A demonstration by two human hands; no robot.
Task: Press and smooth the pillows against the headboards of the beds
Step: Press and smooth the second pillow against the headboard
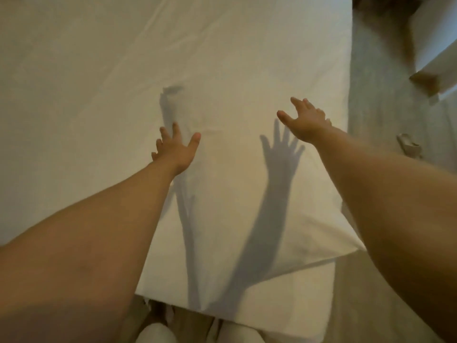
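A white pillow (237, 199) lies on the white bed (99, 70) below me, its right corner jutting past the mattress edge. My left hand (176, 149) reaches out over the pillow's far left part, fingers spread, holding nothing. My right hand (305, 121) hovers above the pillow's far right side, fingers apart and empty, casting a hand shadow on the fabric. Whether either palm touches the pillow is unclear. No headboard is in view.
A grey carpeted floor (385, 82) runs along the bed's right side. A second white bed or furniture corner (435, 70) shows at the upper right. A small crumpled object (408, 144) lies on the floor near the bed edge.
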